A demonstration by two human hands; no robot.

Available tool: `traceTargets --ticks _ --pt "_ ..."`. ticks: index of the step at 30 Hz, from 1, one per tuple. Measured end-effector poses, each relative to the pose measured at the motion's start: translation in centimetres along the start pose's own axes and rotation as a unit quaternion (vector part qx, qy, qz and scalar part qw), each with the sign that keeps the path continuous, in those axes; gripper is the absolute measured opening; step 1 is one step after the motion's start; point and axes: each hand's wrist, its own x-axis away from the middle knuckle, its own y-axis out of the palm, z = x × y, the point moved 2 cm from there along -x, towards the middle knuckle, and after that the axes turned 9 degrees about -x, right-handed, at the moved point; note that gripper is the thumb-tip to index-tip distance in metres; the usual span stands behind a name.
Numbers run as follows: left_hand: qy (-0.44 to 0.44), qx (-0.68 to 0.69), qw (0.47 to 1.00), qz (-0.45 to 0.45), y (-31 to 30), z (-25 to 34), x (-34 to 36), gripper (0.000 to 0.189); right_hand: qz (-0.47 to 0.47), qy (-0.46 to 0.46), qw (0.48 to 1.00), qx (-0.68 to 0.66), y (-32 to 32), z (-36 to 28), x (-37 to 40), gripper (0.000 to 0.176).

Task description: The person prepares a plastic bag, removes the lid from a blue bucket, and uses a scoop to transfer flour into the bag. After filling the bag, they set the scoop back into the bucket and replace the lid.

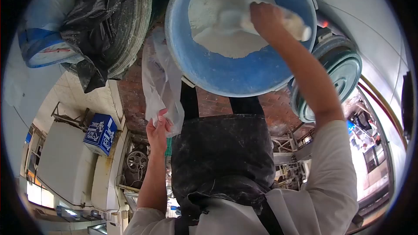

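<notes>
My left hand (160, 127) is closed on the edge of a clear plastic bag (162, 82), which hangs beside the blue tub. The large round blue tub (244, 76) holds white powder (235, 45). Over the right part of the powder, my right hand (266, 18) is closed around a pale object (292, 24), blurred by motion, that looks like a scoop or container. Its far end points toward the tub's right wall.
A green lidded bin (337, 80) stands right of the tub. At upper left are a round container with a black plastic bag (89, 30) and a blue-and-white bucket (45, 50). A blue box (100, 134) sits on a white surface at left. Brick floor (213, 106) shows below.
</notes>
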Motion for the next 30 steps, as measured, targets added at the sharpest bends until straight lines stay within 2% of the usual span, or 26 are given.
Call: traceTargets --ticks 1,2,4,6,8,9,10,11,12,13,14,15,16,18,19,21,22,23,25,26,28,30 --pt "0.016 -0.031 0.999 0.0 -0.1 -0.2 -0.1 0.029 -0.029 -0.041 0.993 0.103 -0.7 0.2 0.1 0.021" --pt "0.031 -0.062 0.998 0.001 -0.3 -0.4 -0.3 0.034 -0.028 -0.045 0.993 0.105 -0.9 0.1 0.2 0.021" --pt "0.018 -0.105 0.994 0.017 -1.4 -2.3 -0.8 0.035 -0.129 -0.022 0.978 0.165 -0.2 0.1 0.4 0.011" --pt "0.002 -0.148 0.988 0.032 -3.8 -6.3 -1.7 0.037 -0.12 -0.012 0.983 0.137 5.8 1.6 -1.3 0.012" --pt "0.058 -0.281 0.947 0.146 -8.6 -11.2 -2.4 0.033 -0.11 -0.002 0.988 0.108 11.7 2.5 -2.9 0.012" --pt "0.057 -0.28 0.947 0.15 -10.8 -11.6 -2.4 0.033 -0.092 0.03 0.995 0.04 13.8 2.6 -3.9 0.015" --pt "-0.015 -0.198 0.954 0.225 -13.4 -12.3 -2.4 0.03 -0.074 0.062 0.995 -0.03 15.7 2.8 -4.8 0.019" --pt "-0.085 -0.115 0.945 0.293 -14.7 -12.9 -2.8 0.028 -0.074 0.06 0.995 -0.032 17.5 2.9 -5.6 0.019" --pt "-0.084 -0.117 0.945 0.293 -14.4 -11.7 -3.6 0.028 -0.053 0.074 0.993 -0.08 18.9 3.2 -6.1 0.027" --pt "-0.074 -0.037 0.947 0.311 -13.7 -8.9 -3.9 0.028 -0.031 0.087 0.987 -0.128 20.1 3.4 -6.6 0.036" --pt "-0.061 0.047 0.942 0.326 -12.9 -6.1 -4.3 0.028 -0.027 0.085 0.988 -0.129 21.0 3.8 -7.3 0.036" --pt "-0.058 0.048 0.943 0.325 -12.5 -4.0 -4.6 0.028 -0.014 0.077 0.981 -0.176 21.7 4.6 -7.6 0.039" --pt "0.003 0.082 0.965 0.25 -11.9 -1.8 -4.8 0.028 -0.003 0.069 0.973 -0.222 21.8 5.0 -7.4 0.042" --pt "0.107 0.151 0.978 0.101 -10.8 0.7 -4.9 0.033 -0.009 0.054 0.977 -0.206 20.6 4.9 -6.2 0.045" --pt "0.112 0.154 0.976 0.102 -9.5 2.2 -4.4 0.033 -0.019 0.041 0.98 -0.193 19.9 4.6 -5.5 0.048" --pt "0.062 0.203 0.974 -0.077 -4.2 5.5 -2.4 0.037 -0.009 0.043 0.972 -0.231 18.3 4.6 -4.0 0.049" --pt "0.065 0.149 0.984 -0.073 -2.8 6.3 -2.0 0.046 0.001 0.049 0.962 -0.268 17.6 4.7 -3.2 0.05" --pt "0.067 0.148 0.984 -0.073 -0.9 7.1 -1.1 0.046 0.002 0.049 0.962 -0.27 16.9 4.7 -1.9 0.05" --pt "0.071 0.005 0.989 0.127 2.3 8.8 1.0 0.051 0.069 0.041 0.925 -0.372 14.9 4.6 0.4 0.05" --pt "0.076 0.005 0.989 0.127 3.9 9.5 2.2 0.051 0.073 0.04 0.924 -0.373 14.2 5.0 1.3 0.05" --pt "0.212 -0.059 0.974 0.054 6.7 10.9 5.6 0.052 0.089 0.014 0.926 -0.367 12.8 5.3 3.6 0.046" --pt "0.274 -0.053 0.96 -0.03 9.6 11.7 7.9 0.054 0.094 -0.002 0.915 -0.392 9.5 5.3 6.0 0.044"
